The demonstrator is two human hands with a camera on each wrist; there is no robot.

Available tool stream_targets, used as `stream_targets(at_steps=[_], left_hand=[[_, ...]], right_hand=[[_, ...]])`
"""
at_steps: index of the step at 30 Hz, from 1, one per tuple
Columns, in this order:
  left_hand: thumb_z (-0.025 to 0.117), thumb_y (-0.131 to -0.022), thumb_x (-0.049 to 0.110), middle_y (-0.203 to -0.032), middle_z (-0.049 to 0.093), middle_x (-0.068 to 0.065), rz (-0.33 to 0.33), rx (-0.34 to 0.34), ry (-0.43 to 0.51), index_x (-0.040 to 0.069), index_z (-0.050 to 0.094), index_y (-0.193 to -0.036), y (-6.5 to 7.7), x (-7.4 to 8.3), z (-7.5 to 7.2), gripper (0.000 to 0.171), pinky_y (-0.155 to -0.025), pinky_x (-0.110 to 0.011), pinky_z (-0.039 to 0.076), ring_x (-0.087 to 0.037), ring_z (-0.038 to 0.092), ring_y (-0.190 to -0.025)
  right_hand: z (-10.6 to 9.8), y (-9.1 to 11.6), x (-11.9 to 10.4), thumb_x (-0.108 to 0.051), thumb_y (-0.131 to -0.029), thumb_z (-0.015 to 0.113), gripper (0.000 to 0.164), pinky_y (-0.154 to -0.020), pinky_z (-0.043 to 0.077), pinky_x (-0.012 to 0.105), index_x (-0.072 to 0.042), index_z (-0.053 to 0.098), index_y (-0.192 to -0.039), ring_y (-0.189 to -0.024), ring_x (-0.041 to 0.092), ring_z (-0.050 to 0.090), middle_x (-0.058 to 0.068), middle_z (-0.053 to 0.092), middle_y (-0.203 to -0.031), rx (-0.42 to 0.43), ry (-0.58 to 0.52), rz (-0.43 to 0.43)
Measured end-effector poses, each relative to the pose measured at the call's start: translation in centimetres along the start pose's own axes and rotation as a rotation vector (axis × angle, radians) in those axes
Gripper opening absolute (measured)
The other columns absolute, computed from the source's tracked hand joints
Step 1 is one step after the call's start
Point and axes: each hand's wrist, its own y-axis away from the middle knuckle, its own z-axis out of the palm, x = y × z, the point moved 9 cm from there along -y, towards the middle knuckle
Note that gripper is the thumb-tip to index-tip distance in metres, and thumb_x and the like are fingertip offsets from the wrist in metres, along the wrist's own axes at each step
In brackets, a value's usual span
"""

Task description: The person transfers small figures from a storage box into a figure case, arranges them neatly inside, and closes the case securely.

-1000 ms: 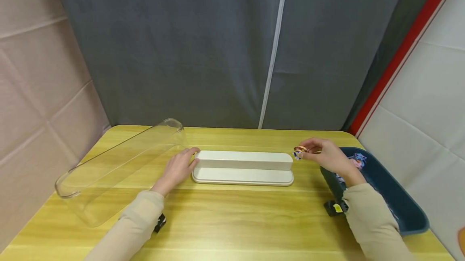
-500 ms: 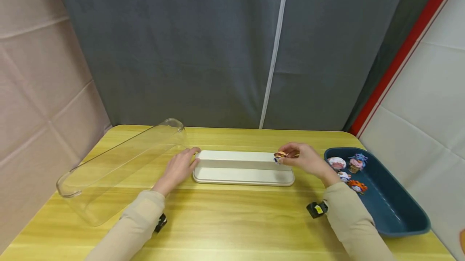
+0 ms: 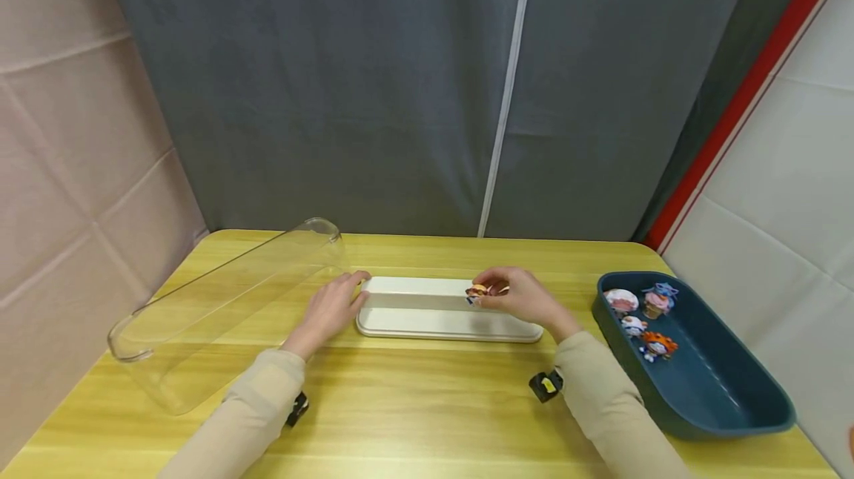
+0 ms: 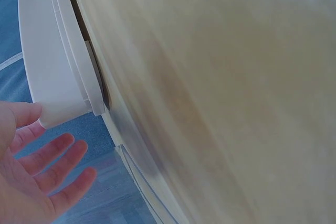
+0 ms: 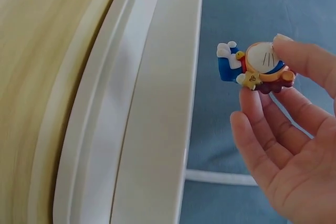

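In the head view a white two-step display stand (image 3: 420,323) lies lengthwise on the table. My left hand (image 3: 328,314) pinches its left end between thumb and index finger; the other fingers (image 4: 59,174) are spread loosely in the left wrist view. My right hand (image 3: 520,299) is over the stand's right part, with a small figurine (image 5: 262,64) between thumb and fingertips. This figurine is blue and white with an orange-brown rim and a yellow star. It lies on its side in the grip, above the stand's step, its face turned to the wrist camera.
A dark blue tray (image 3: 723,397) stands at the right, holding several figurines (image 3: 657,345) at its far left end. On the left side of the table rests a long clear plastic cover (image 3: 220,301), slanted. A grey curtain (image 3: 320,93) hangs behind the table (image 3: 414,420).
My right hand has moved left with the figurine, from beside the tray to over the stand, uncovering the figurines in the tray. My left hand stays at the stand's left end.
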Motion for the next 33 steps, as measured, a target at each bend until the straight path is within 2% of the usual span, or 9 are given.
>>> stream_targets(at_steps=[8, 15, 22, 33], left_hand=[[0.058, -0.086, 0.021, -0.093, 0.059, -0.008, 0.002, 0.004, -0.002, 0.014, 0.055, -0.111, 0.0, 0.0, 0.1, 0.026, -0.053, -0.037, 0.042, -0.023, 0.055, -0.068], [0.059, -0.086, 0.021, -0.097, 0.059, -0.01, 0.003, -0.002, 0.002, 0.013, 0.055, -0.112, -0.1, 0.0, 0.2, 0.028, -0.055, -0.038, 0.044, -0.025, 0.056, -0.072], [0.059, -0.086, 0.022, -0.095, 0.058, -0.009, -0.002, -0.007, 0.001, 0.013, 0.055, -0.113, -0.1, -0.2, 0.3, 0.028, -0.052, -0.035, 0.042, -0.022, 0.054, -0.067], [0.059, -0.086, 0.021, -0.094, 0.059, -0.008, -0.002, 0.002, -0.003, 0.013, 0.055, -0.111, -0.1, -0.1, 0.3, 0.027, -0.051, -0.035, 0.042, -0.022, 0.054, -0.064]], right_hand=[[2.4, -1.3, -1.1, -0.013, -0.076, 0.069, 0.026, -0.064, 0.045, 0.029, -0.004, 0.062, -0.1, -0.075, 0.016, 0.054, 0.002, 0.06, -0.085, -0.016, -0.014, -0.024], [4.5, -2.4, -1.3, -0.01, -0.075, 0.07, 0.025, -0.066, 0.045, 0.027, -0.001, 0.062, -0.097, -0.073, 0.015, 0.054, 0.002, 0.059, -0.083, -0.024, -0.049, -0.055], [6.4, -3.3, -1.6, -0.008, -0.075, 0.07, 0.022, -0.065, 0.044, 0.026, -0.002, 0.063, -0.095, -0.071, 0.014, 0.054, 0.002, 0.06, -0.081, -0.027, -0.079, -0.055], [9.3, -5.0, -2.4, -0.009, -0.075, 0.071, 0.019, -0.065, 0.044, 0.024, -0.005, 0.063, -0.092, -0.069, 0.009, 0.053, -0.002, 0.059, -0.079, -0.05, -0.049, -0.045]])
